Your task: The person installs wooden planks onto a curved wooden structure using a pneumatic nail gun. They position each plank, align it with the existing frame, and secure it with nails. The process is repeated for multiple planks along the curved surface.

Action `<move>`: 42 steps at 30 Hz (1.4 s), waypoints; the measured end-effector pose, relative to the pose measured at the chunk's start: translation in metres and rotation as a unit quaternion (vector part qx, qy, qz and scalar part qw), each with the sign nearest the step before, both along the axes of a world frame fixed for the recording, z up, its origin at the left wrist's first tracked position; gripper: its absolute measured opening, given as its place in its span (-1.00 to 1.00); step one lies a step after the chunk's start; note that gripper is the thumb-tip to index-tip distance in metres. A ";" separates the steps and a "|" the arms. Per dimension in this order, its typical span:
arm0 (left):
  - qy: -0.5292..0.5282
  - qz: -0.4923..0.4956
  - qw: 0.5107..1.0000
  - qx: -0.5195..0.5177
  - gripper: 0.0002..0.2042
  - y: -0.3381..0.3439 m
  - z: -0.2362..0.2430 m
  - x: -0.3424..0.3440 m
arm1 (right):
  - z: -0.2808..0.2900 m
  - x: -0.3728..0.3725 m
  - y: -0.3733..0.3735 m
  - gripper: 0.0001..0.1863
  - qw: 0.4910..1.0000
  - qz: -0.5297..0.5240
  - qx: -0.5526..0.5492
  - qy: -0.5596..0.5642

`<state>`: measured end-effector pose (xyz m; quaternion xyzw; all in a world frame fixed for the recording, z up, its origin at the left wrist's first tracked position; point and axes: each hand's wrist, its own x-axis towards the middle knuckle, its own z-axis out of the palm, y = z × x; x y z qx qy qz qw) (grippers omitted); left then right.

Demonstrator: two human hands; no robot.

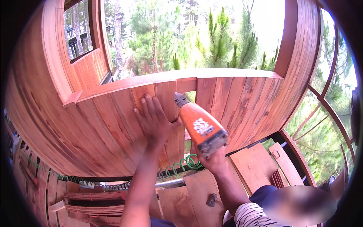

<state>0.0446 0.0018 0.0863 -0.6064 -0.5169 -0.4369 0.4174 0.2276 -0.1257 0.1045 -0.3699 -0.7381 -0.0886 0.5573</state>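
Our left hand [154, 120] lies flat and open, fingers spread, pressed on an upright wooden plank [166, 113] at frame centre; it grips nothing, and we judge it is pinning the board against the wall so it cannot shift. Our right hand [214, 159], lower centre, is clenched round the rear of an orange nail gun [199, 126]. The gun angles up-left, its dark nose [180, 100] meeting the plank's right edge near the top, just beside our left thumb, probably so a fastener goes in close to where the board is held. A green coiled hose [181, 163] trails from the gun down-left along the floor line. Right of the plank a narrow gap [191, 96] shows greenery, then more boards [234, 106] under the top rail [181, 77]. Loose wood offcuts [257, 162] lie at lower right. Pine trees [223, 41] stand beyond, at upper centre.
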 end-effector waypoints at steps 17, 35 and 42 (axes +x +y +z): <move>0.091 0.133 0.987 0.008 0.12 0.001 -0.005 -0.010 | 0.014 -0.029 0.016 -0.33 0.997 0.013 -0.066 0.034; 0.052 0.078 0.995 -0.021 -0.22 -0.002 0.000 -0.002 | 0.003 -0.042 0.027 -0.37 0.997 0.035 -0.048 0.053; 0.061 0.090 0.994 -0.035 -0.26 -0.007 0.001 -0.002 | -0.002 -0.040 0.028 -0.33 0.998 0.044 -0.025 0.045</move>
